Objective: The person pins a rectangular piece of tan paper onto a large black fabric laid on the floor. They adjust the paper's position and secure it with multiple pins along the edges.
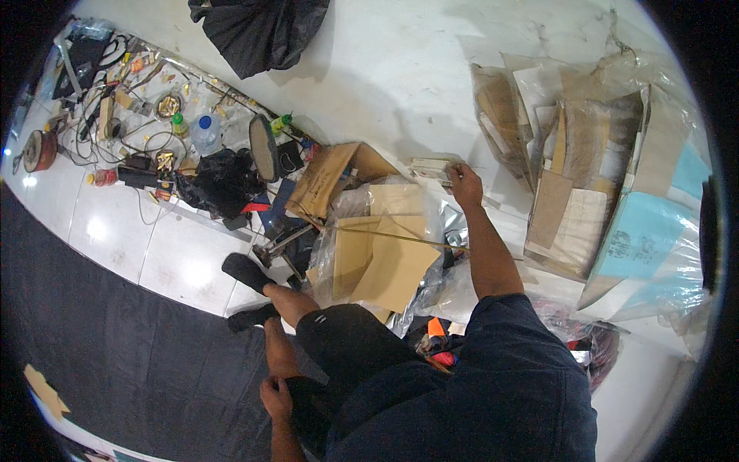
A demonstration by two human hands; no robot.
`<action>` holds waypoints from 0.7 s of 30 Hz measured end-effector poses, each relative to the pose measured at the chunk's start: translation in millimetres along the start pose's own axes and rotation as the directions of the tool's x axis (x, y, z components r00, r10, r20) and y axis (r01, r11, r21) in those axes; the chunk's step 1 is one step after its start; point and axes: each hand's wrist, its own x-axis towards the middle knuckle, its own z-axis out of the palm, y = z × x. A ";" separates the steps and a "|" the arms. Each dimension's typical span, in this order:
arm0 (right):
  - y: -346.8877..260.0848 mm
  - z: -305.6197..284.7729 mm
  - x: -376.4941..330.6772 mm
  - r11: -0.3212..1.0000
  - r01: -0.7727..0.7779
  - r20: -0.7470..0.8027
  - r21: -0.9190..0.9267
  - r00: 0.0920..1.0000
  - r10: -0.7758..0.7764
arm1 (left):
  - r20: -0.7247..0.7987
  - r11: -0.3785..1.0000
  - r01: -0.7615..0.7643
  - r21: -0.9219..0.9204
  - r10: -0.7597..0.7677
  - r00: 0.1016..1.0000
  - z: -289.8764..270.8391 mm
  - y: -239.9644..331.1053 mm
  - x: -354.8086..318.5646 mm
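While the right hand [465, 185] reaches just to the right of an open brown cardboard box [319, 185], the left hand [275, 397] hangs well below that box, beside the person's leg, its fingers curled together; I cannot tell whether they hold anything. Stiff, smooth tan sheets [394, 266] fan out inside a wrinkled, glossy clear plastic bag [326, 258] just below the box. Well to its right, flat brown cardboard pieces [550, 208] stand in creased clear film, near a pale-blue panel [639, 231]. To its left slumps a crumpled black plastic bag [223, 182]. The small, off-white, flat oblong block [429, 165] lies just right of the box, its edges looking layered. Bent right-hand fingers meet its right end, close together; whether they pinch it I cannot tell.
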 end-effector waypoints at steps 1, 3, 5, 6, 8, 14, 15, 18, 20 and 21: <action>-6.4 -2.8 -0.4 0.999 0.000 -0.013 -0.036 1.000 0.000 | 0.017 1.000 0.027 -0.003 -0.027 0.999 -0.5 0.9 0.9; 12.8 0.6 2.7 0.996 0.016 -0.165 -0.092 0.986 -0.031 | 0.066 0.997 0.074 -0.012 -0.073 0.995 -2.3 4.3 5.1; 17.3 -5.1 6.2 0.991 0.055 -0.277 -0.120 0.957 -0.087 | 0.035 0.996 0.084 0.024 -0.085 0.996 -6.2 8.9 7.2; 8.1 -10.3 5.4 0.989 0.092 -0.313 -0.116 0.941 -0.124 | 0.007 0.994 0.100 0.039 -0.100 0.995 -7.2 9.4 7.6; 10.8 -18.0 3.1 0.996 0.078 -0.328 -0.032 0.941 -0.084 | -0.070 1.000 0.005 0.001 -0.005 0.998 -4.6 6.6 15.4; 62.8 -3.5 30.1 0.972 -0.099 -0.207 0.212 0.968 0.144 | -0.037 0.984 -0.056 -0.169 0.051 0.998 5.7 17.8 43.4; 54.4 5.0 30.0 0.949 -0.120 -0.142 0.293 0.976 0.168 | -0.056 0.983 -0.061 -0.172 0.052 0.997 5.4 16.2 42.0; 28.6 23.3 21.3 0.857 -0.202 0.017 0.474 0.975 0.221 | -0.049 0.983 0.018 -0.183 -0.027 0.998 5.7 7.4 36.2; 6.8 29.6 13.1 0.801 -0.251 0.068 0.544 0.964 0.256 | -0.070 0.979 0.040 -0.201 -0.055 0.996 0.8 0.7 25.4; 12.1 26.0 13.6 0.803 -0.227 0.039 0.551 0.968 0.246 | -0.066 0.976 0.038 -0.217 -0.053 0.996 1.2 -1.7 21.5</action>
